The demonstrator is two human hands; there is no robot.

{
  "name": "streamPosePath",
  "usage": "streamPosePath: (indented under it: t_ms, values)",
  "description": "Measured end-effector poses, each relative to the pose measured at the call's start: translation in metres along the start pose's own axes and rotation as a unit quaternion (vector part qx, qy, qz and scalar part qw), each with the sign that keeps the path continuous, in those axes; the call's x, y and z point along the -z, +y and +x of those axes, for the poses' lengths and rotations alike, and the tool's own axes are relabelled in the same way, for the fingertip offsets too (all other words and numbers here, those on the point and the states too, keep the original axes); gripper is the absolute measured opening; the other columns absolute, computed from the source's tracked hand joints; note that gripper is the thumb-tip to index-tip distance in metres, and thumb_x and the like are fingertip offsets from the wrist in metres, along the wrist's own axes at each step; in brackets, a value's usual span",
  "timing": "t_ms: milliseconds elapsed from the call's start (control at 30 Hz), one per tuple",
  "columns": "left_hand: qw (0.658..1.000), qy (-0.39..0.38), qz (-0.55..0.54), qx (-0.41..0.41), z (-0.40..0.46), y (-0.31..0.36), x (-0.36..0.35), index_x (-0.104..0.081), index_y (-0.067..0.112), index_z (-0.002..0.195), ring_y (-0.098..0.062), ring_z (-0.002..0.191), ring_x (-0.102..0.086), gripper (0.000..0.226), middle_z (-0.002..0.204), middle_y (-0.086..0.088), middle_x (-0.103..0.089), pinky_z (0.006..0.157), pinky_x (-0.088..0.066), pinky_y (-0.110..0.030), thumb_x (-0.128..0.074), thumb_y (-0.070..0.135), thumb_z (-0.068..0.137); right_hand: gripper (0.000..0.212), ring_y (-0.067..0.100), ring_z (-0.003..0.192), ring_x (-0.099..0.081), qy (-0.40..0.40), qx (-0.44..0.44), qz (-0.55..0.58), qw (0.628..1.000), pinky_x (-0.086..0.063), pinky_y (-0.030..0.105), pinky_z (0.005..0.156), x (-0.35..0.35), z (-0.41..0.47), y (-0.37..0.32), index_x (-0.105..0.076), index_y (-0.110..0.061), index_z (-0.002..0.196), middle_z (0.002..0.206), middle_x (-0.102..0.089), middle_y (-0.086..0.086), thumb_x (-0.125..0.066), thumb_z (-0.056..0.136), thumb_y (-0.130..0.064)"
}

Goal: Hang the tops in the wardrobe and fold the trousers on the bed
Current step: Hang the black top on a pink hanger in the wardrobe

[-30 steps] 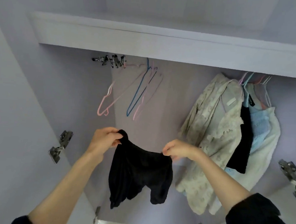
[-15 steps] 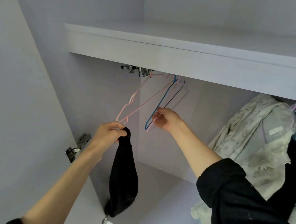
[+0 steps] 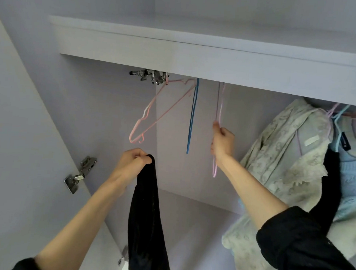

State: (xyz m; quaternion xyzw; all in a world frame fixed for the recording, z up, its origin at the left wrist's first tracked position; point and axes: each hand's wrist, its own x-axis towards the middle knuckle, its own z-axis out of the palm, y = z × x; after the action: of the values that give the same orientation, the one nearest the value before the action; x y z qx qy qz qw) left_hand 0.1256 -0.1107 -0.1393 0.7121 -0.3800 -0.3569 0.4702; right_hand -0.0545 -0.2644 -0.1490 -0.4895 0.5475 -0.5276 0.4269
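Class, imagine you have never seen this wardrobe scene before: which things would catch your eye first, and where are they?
The two hands reaching up at centre: the left hand grips a black top that hangs limp, and the right hand holds a pink hanger. At the right edge hang clothes, foremost a pale lace garment.

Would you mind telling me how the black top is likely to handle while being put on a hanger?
Probably floppy: the black top hangs limp from the left hand. Likely light, since one pinching grip holds it. It may slump off the thin pink hanger.
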Motion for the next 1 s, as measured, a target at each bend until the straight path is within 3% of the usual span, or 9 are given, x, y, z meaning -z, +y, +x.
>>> streamPosePath:
  t_ms: [100,233,333,433,533,633,767,833,1000]
  values:
    - [1.0,-0.017,0.014,0.002,-0.001,-0.002,-0.008,-0.05,0.013,0.064,-0.013,0.055,-0.041,0.023,0.057,0.001,-0.043,0.054,-0.031,-0.025,-0.055,0.005,0.085,0.056,0.014,0.044,-0.028,0.03,0.042,-0.041,0.998,-0.025,0.026,0.047,0.02,-0.007,0.005,-0.027,-0.019,0.047,0.039,-0.028,-0.008,-0.056,0.093,-0.033]
    - [0.999,-0.038,0.015,0.002,-0.003,-0.007,-0.018,-0.054,0.011,0.07,-0.015,0.061,-0.047,0.016,0.063,-0.001,-0.049,0.057,-0.036,-0.027,-0.055,0.007,0.085,0.063,0.018,0.042,-0.029,0.047,0.025,0.027,0.998,-0.026,0.029,0.048,0.047,-0.034,0.039,-0.029,-0.02,0.037,0.037,-0.026,-0.007,-0.06,0.091,-0.026]
    - [0.999,-0.04,0.005,0.016,-0.004,-0.01,-0.026,-0.055,0.01,0.078,-0.019,0.069,-0.052,0.008,0.071,-0.005,-0.054,0.063,-0.041,-0.03,-0.055,0.008,0.086,0.034,0.006,0.036,-0.04,-0.007,-0.051,0.071,0.996,-0.038,0.02,0.042,0.061,-0.04,0.049,-0.048,-0.019,0.059,0.044,-0.044,-0.005,-0.064,0.089,-0.026]
    - [0.998,-0.049,0.0,0.025,-0.005,-0.011,-0.034,-0.054,0.01,0.083,-0.018,0.071,-0.054,0.004,0.076,-0.006,-0.054,0.064,-0.046,-0.03,-0.055,0.008,0.087,0.026,0.003,0.031,-0.029,-0.006,-0.133,0.07,0.989,-0.025,0.018,0.036,0.07,-0.036,0.045,-0.047,-0.017,0.077,0.053,-0.033,-0.002,-0.063,0.089,-0.034]
    - [0.997,-0.062,0.004,0.041,-0.003,-0.013,-0.039,-0.054,0.009,0.081,-0.02,0.07,-0.055,0.006,0.075,-0.007,-0.054,0.059,-0.049,-0.029,-0.054,0.009,0.087,0.045,0.008,0.036,-0.028,0.046,-0.204,0.031,0.977,-0.022,0.02,0.035,0.084,-0.043,0.057,-0.047,-0.015,0.066,0.053,-0.032,-0.003,-0.048,0.093,-0.051]
    - [0.997,-0.058,0.016,0.058,0.003,-0.019,-0.043,-0.054,0.01,0.077,-0.019,0.068,-0.055,0.01,0.074,-0.008,-0.054,0.052,-0.046,-0.026,-0.054,0.009,0.087,0.056,0.013,0.044,-0.031,0.041,-0.215,-0.056,0.974,-0.025,0.024,0.042,0.1,-0.056,0.075,-0.047,-0.015,0.055,0.053,-0.036,0.0,-0.038,0.096,-0.051]
    - [0.997,-0.019,0.044,0.068,0.016,-0.031,-0.045,-0.051,0.011,0.071,-0.019,0.066,-0.053,0.018,0.069,-0.007,-0.051,0.05,-0.047,-0.028,-0.053,0.008,0.088,0.059,0.016,0.051,-0.042,0.017,-0.167,-0.185,0.968,-0.031,0.03,0.054,0.12,-0.063,0.086,-0.043,-0.015,0.044,0.042,-0.046,-0.004,-0.049,0.092,-0.049]
    - [0.995,0.002,0.068,0.067,0.022,-0.04,-0.045,-0.05,0.013,0.069,-0.023,0.07,-0.054,0.02,0.069,-0.007,-0.051,0.052,-0.051,-0.032,-0.054,0.008,0.088,0.058,0.013,0.044,-0.039,-0.002,-0.168,-0.161,0.972,-0.029,0.028,0.053,0.126,-0.066,0.09,-0.038,-0.017,0.04,0.031,-0.038,-0.009,-0.057,0.089,-0.043]
    - [0.987,0.026,0.155,0.025,0.028,-0.051,-0.043,-0.052,0.016,0.065,-0.03,0.072,-0.061,0.018,0.066,-0.009,-0.057,0.069,-0.057,-0.045,-0.058,0.013,0.082,0.067,0.006,0.03,-0.03,-0.051,-0.129,-0.178,0.974,-0.03,0.022,0.049,0.133,-0.07,0.093,-0.031,-0.016,0.025,0.03,-0.029,-0.007,-0.059,0.086,-0.024]
